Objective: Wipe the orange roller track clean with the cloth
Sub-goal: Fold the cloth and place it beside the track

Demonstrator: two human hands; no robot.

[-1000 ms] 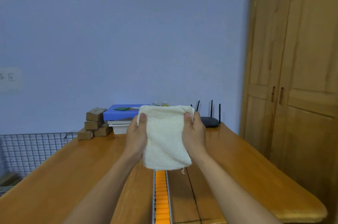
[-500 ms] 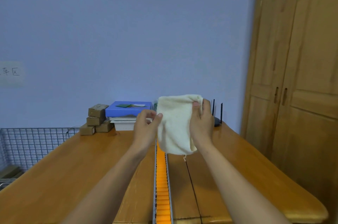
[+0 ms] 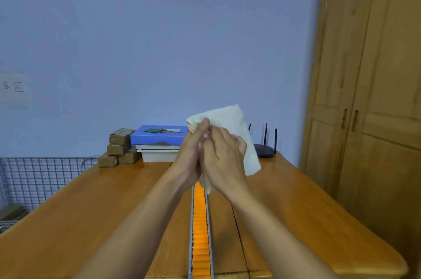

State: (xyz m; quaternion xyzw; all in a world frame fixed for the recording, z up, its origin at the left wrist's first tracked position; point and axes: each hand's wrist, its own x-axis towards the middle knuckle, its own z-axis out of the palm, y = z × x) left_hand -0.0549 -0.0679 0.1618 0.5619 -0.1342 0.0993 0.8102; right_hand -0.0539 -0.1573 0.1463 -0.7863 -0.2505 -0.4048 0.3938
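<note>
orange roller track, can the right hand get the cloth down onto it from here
Probably yes: the right hand, gripping the cloth together with the left hand, hovers over the orange roller track, and nothing lies on its visible stretch below.

Orange roller track: far end behind cloth, left hand and right hand, near end probably beyond bottom edge.

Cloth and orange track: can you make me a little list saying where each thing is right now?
cloth: cream, bunched up, held off the table
left hand: grips the cloth's top
right hand: fingers curled round the cloth
orange roller track: lies along the table's middle, cloth not on it yet
far end: blue box, cardboard boxes, black router
</note>
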